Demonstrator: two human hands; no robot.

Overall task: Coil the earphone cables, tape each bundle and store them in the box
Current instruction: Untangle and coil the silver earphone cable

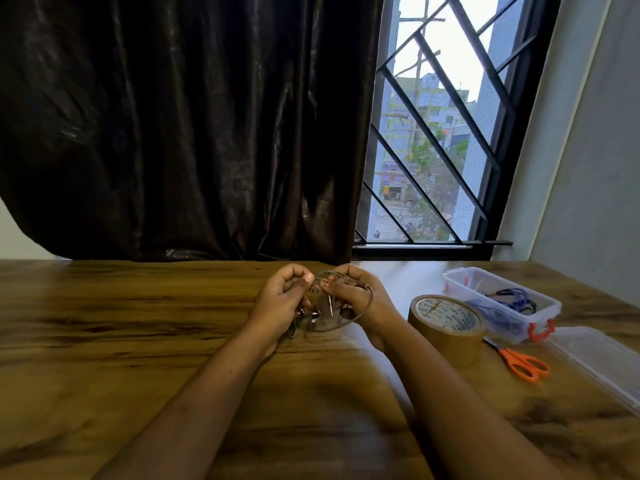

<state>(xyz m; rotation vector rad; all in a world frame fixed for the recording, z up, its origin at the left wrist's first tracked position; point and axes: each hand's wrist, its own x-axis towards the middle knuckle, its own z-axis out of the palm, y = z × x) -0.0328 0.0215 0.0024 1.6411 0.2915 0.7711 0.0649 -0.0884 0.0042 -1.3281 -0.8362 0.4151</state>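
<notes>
forearms: both reach in from the near edge across the wooden table (pixel 138 341) and meet mid-table.
scissors (pixel 523 363): orange handles, lying flat to the right, just beside the tape.
lid (pixel 595 362): clear plastic, lying at the far right edge.
tape roll (pixel 446 327): brown, flat on the wood near the right forearm.
left hand (pixel 282 301): fingers curled in, thumb and forefinger pinching the top of the loop.
right hand (pixel 356 299): fingers bent, their tips nipping the same loop just beside the left thumb.
earphone cable (pixel 323 273): grey, arching between both sets of fingertips; one turn runs round the back of the right hand, the jack plug (pixel 330 306) dangles between the palms and the earbuds (pixel 314 318) hang under the left hand, close to the wood.
box (pixel 460 289): clear, orange latch, open, behind the tape; a blue cable bundle (pixel 512 299) lies inside.
curtain (pixel 173 133): dark, hanging behind the table.
window (pixel 443 133): barred, right of the curtain.
</notes>
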